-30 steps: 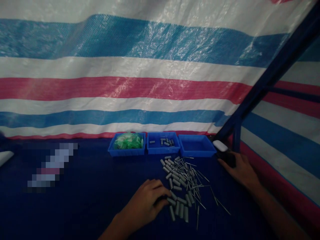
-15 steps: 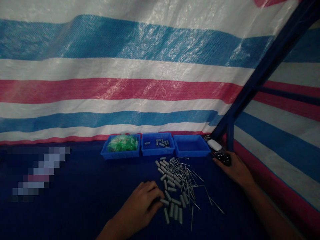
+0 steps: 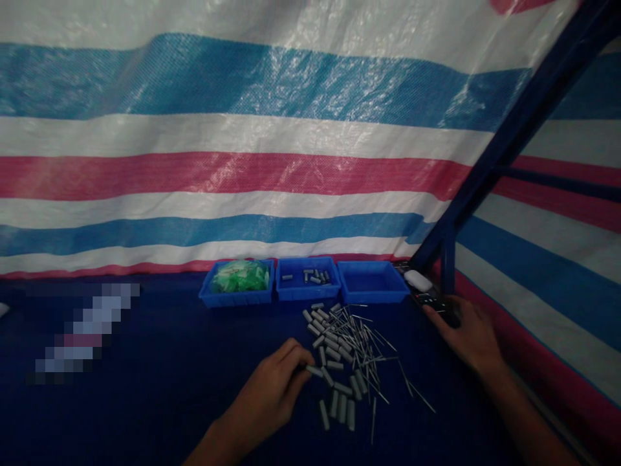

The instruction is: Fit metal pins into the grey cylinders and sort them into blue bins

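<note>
My left hand (image 3: pixel 276 385) rests on the dark blue table, fingers pinched on a small grey cylinder (image 3: pixel 313 371) at the left edge of a loose pile of grey cylinders (image 3: pixel 337 353). Thin metal pins (image 3: pixel 371 349) lie scattered over and to the right of that pile. My right hand (image 3: pixel 468 333) lies at the table's right side with its fingers on a dark remote-like device (image 3: pixel 433 301), just below a small white object (image 3: pixel 418 279).
Three blue trays stand in a row at the back: the left tray (image 3: pixel 237 298) holds green pieces, the middle tray (image 3: pixel 305 291) a few grey cylinders, the right tray (image 3: pixel 373 292) looks bare. A striped tarp hangs behind. A dark blue metal frame (image 3: pixel 490 181) rises at right.
My left hand has lifted slightly and pinched one grey cylinder from the pile's edge. The right hand has stayed on the dark device. The view shifted a little.
</note>
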A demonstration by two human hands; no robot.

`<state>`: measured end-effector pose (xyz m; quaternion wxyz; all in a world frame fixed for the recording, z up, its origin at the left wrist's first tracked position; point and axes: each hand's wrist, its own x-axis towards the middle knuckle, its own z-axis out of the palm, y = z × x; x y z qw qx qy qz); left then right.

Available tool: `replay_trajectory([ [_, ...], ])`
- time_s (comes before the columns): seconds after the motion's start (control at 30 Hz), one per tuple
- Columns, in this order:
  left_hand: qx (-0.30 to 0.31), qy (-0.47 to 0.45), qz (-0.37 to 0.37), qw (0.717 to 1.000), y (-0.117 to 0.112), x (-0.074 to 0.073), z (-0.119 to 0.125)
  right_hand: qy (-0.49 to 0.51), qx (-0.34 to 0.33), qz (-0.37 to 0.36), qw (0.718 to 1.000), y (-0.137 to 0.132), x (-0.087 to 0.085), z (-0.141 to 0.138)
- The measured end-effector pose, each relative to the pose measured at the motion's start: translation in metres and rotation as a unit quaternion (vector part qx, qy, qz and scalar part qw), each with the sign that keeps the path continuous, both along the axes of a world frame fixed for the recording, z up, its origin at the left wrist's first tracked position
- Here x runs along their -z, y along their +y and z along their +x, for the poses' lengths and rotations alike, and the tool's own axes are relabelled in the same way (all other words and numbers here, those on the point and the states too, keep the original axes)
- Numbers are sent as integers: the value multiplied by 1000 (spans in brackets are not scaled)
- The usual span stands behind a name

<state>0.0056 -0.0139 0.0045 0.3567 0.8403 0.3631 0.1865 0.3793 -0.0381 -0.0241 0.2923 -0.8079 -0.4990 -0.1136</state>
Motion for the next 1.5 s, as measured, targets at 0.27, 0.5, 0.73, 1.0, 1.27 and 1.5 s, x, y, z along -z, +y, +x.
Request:
replay_trajectory([
  [0.27, -56, -82, -7, 995, 22, -6, 11, -52, -388, 49, 919, -7, -48, -149],
  [0.5, -83, -100, -27, 991, 10, 2, 7, 1, -496, 9, 868, -5, -39, -205],
  [0.73, -75, -109, -70, 989, 2, 3, 6, 84, -486, 31, 869, -12, -29, -202],
  [1.0, -23, -144, -66, 987, -3, 2, 3, 194, -482, 50, 853, -16, -26, -205],
  [1.27, -89, -123, -61, 987, 0, 4, 6, 157, -508, -27, 847, -17, -32, -203],
  [1.5, -83, -83, -60, 991, -4, 3, 6, 62, -484, -13, 873, -19, -37, -203],
])
